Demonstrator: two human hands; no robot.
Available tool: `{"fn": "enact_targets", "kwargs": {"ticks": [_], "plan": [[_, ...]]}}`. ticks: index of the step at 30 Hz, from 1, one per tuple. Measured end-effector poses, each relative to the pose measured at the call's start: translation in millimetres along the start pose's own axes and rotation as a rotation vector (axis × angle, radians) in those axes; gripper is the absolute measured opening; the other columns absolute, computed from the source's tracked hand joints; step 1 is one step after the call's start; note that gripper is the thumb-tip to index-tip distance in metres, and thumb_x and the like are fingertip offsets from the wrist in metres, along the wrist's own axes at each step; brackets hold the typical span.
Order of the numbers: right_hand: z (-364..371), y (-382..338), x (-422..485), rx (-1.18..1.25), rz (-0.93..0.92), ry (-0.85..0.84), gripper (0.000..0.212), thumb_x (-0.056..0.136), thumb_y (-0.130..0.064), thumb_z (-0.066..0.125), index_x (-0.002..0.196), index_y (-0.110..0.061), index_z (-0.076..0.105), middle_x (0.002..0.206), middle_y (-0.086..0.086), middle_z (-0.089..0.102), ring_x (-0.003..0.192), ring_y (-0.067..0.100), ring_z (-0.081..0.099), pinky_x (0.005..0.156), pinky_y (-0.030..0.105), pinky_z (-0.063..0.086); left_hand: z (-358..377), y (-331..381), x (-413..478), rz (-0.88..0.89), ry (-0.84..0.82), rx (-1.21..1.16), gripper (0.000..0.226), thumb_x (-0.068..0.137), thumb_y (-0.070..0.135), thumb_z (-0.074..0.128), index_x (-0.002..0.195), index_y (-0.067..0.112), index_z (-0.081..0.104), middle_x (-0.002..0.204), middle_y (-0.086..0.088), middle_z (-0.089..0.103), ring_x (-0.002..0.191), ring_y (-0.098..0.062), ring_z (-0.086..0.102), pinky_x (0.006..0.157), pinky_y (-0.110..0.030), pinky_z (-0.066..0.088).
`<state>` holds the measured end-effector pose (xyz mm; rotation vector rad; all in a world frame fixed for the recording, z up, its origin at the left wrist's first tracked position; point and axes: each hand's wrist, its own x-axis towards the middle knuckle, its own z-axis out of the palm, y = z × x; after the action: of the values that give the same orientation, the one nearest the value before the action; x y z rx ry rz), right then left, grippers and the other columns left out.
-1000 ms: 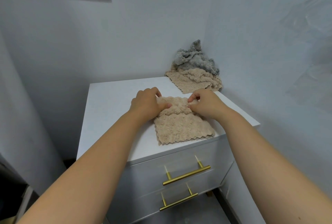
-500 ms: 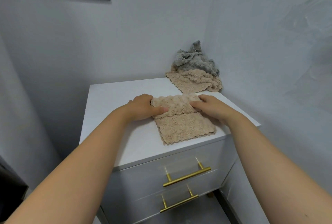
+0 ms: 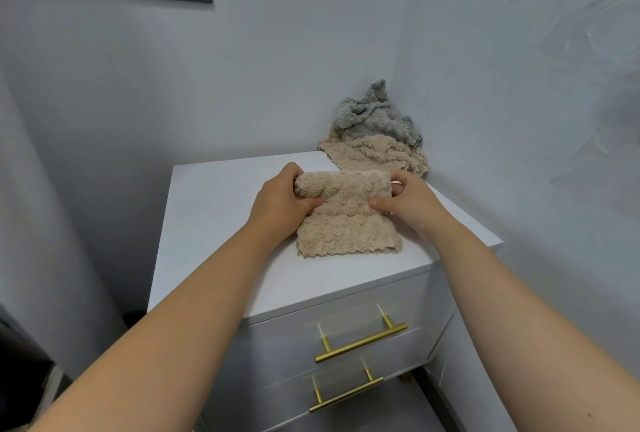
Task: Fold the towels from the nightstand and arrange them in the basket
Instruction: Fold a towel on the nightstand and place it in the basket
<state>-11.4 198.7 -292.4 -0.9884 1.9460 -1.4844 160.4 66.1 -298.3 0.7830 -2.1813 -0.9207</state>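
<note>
Lifted since half a second ago, the far fold of the towel (image 3: 346,224) is now off the nightstand (image 3: 214,224) — the left hand (image 3: 280,203) grips its rolled left end, the right hand (image 3: 407,203) pinches the right end, and the near edge lies by the front lip. One towel looks mid-fold; a tan towel (image 3: 374,156) and grey towel (image 3: 372,116) sit crumpled in the back corner and no basket shows — most work remains, I judge. Nothing blocks the fold.

Pretty plain really: left arm (image 3: 194,321) and right arm (image 3: 526,314) are bare all the way down, left hand (image 3: 280,206) and right hand (image 3: 414,203) bare too.
</note>
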Motion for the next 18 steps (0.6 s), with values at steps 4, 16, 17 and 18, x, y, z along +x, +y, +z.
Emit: {"fn": "enact_targets", "kwargs": {"ticks": [4, 16, 17, 18], "plan": [[-4.0, -1.4, 1.7, -0.042, -0.026, -0.068, 0.043, 0.073, 0.014, 0.069, 0.111, -0.003, 0.062, 0.109, 0.013, 0.069, 0.103, 0.027, 0.066, 0.095, 0.047, 0.05, -3.5, -3.0, 2.1, 0.0, -0.035, -0.125, 0.031, 0.072, 0.006, 0.079, 0.085, 0.014, 0.052, 0.078, 0.004, 0.059, 0.071, -0.013, 0.054, 0.066, -0.024, 0.045], [-26.7, -33.9, -13.3, -0.441, -0.077, -0.41, 0.041, 0.071, 0.001, 0.078, 0.1, -0.022, 0.062, 0.104, -0.008, 0.061, 0.097, 0.007, 0.057, 0.08, 0.017, 0.044, -47.7, 11.0, 8.5, 0.095, -0.576, 0.22, 0.038, 0.064, 0.022, 0.086, 0.09, 0.025, 0.058, 0.106, 0.012, 0.063, 0.099, -0.001, 0.054, 0.084, -0.023, 0.042], [-28.4, -35.7, -14.3, -0.458, -0.065, -0.446, 0.04, 0.072, -0.002, 0.079, 0.102, -0.021, 0.061, 0.104, -0.008, 0.06, 0.096, 0.006, 0.056, 0.08, 0.017, 0.044, -53.2, 13.3, 7.7, 0.079, -0.615, 0.262, 0.039, 0.063, 0.034, 0.085, 0.091, 0.03, 0.06, 0.111, 0.015, 0.061, 0.106, 0.003, 0.052, 0.091, -0.025, 0.041], [-29.7, -37.8, -16.1, -0.454, -0.051, -0.501, 0.04, 0.072, -0.006, 0.08, 0.103, -0.02, 0.061, 0.105, -0.005, 0.061, 0.097, 0.009, 0.057, 0.082, 0.018, 0.045, -58.0, 15.4, 6.4, 0.065, -0.644, 0.307, 0.04, 0.059, 0.049, 0.083, 0.09, 0.036, 0.061, 0.116, 0.018, 0.059, 0.111, 0.004, 0.049, 0.096, -0.028, 0.039]]}}
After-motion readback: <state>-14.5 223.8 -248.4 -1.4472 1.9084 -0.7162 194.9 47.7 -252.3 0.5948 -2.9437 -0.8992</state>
